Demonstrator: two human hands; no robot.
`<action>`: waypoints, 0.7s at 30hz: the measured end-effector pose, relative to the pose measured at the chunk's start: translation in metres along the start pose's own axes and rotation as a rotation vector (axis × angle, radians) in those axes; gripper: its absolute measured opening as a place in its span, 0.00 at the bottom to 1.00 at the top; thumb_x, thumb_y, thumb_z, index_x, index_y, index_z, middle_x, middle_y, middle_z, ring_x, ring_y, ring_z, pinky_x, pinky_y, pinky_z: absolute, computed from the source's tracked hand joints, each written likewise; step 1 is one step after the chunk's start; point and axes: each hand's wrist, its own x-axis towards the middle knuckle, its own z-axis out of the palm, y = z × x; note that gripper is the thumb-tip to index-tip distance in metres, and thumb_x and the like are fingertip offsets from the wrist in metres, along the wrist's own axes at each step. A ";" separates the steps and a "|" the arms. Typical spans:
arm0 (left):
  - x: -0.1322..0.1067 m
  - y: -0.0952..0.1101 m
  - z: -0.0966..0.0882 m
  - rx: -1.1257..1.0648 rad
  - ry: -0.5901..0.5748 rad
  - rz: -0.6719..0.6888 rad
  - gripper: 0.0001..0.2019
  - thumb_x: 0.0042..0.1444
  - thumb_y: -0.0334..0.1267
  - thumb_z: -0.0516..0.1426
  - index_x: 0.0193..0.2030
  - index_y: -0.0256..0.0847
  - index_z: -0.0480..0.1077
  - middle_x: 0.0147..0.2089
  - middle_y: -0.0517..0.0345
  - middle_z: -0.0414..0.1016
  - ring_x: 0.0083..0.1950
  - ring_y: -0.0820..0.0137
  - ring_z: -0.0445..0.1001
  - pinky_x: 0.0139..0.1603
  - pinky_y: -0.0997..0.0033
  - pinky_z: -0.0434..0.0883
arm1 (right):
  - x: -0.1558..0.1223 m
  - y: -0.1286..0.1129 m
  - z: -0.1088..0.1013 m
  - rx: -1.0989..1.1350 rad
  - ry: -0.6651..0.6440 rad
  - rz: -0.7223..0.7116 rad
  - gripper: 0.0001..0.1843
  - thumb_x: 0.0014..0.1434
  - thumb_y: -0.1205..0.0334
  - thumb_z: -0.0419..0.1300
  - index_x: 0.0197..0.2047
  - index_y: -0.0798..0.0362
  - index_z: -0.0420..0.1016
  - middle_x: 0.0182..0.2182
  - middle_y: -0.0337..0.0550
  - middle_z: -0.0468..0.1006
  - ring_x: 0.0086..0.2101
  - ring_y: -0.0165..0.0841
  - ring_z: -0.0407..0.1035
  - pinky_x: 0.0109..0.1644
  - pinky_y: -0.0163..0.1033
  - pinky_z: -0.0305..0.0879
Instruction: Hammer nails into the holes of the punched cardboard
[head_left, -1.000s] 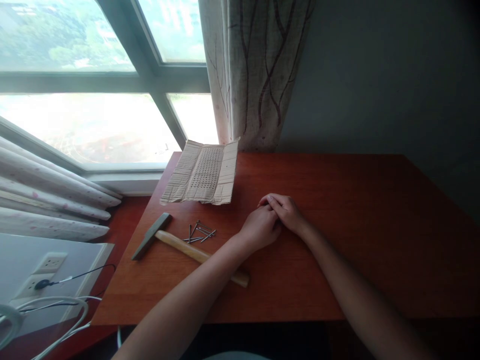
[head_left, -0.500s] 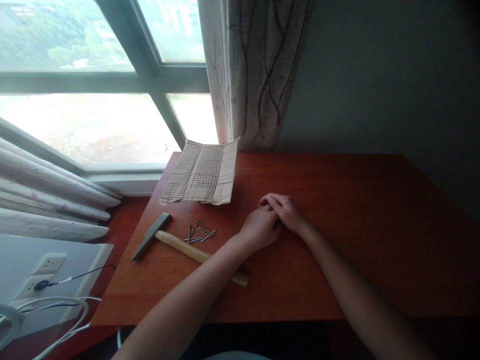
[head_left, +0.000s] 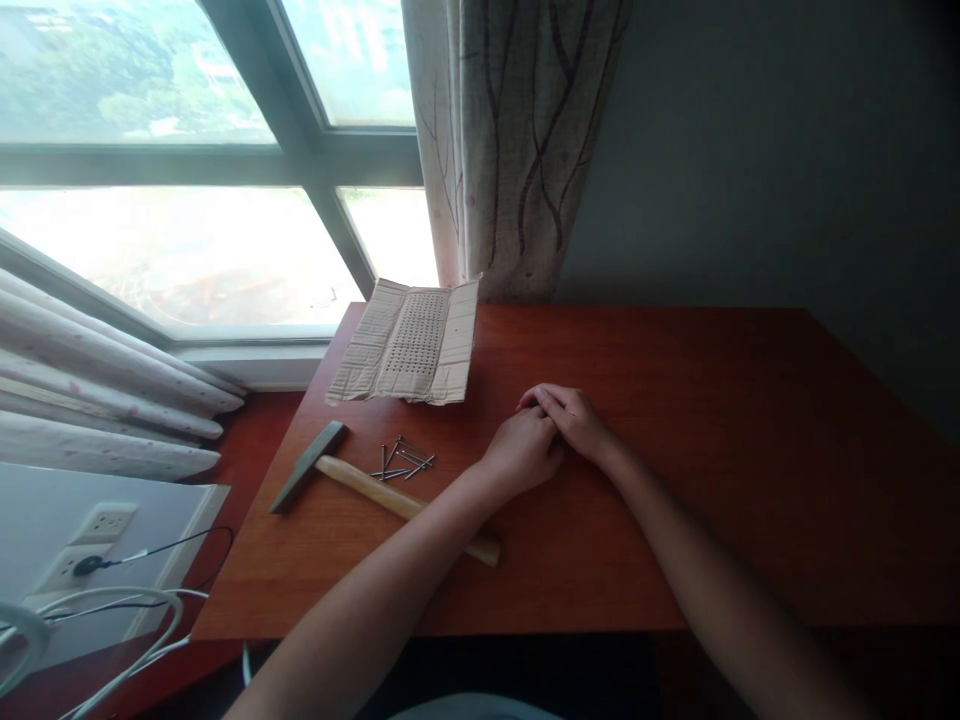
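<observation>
Curled left grip (head_left: 521, 455) lies under flat right grip (head_left: 574, 420) (both empty) near the head-heavy hammer (head_left: 371, 488), best taken by its handle-end.

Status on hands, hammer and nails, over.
Right hand laid over left hand, both resting on table, gripping no tool. Hammer and nails lie loose left of them. Left forearm crosses hammer handle.

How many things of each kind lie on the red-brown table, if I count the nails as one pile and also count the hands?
Hammer: 1
Pile of nails: 1 (single nails too small to count)
Perforated cardboard sheet: 1
Hands: 2, the left hand and the right hand, resting together
Total: 5
</observation>
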 end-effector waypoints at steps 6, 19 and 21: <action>-0.001 0.000 0.002 0.003 0.018 -0.003 0.14 0.57 0.29 0.56 0.49 0.33 0.78 0.50 0.40 0.82 0.51 0.54 0.80 0.50 0.58 0.78 | 0.000 -0.009 0.003 0.018 0.003 0.041 0.20 0.69 0.49 0.52 0.37 0.51 0.80 0.37 0.44 0.84 0.42 0.39 0.77 0.52 0.44 0.69; -0.068 0.053 -0.026 0.029 0.015 0.120 0.12 0.66 0.35 0.52 0.43 0.37 0.77 0.43 0.43 0.83 0.44 0.55 0.81 0.46 0.55 0.76 | -0.052 -0.076 0.011 0.494 -0.336 0.196 0.16 0.66 0.51 0.58 0.48 0.53 0.78 0.46 0.48 0.83 0.49 0.39 0.76 0.58 0.46 0.71; -0.093 0.067 -0.026 -0.082 -0.009 0.219 0.10 0.65 0.34 0.54 0.43 0.40 0.77 0.41 0.50 0.83 0.42 0.60 0.81 0.46 0.60 0.76 | -0.058 -0.081 0.026 0.492 -0.434 0.208 0.16 0.66 0.52 0.59 0.49 0.53 0.77 0.45 0.47 0.83 0.46 0.37 0.76 0.54 0.44 0.73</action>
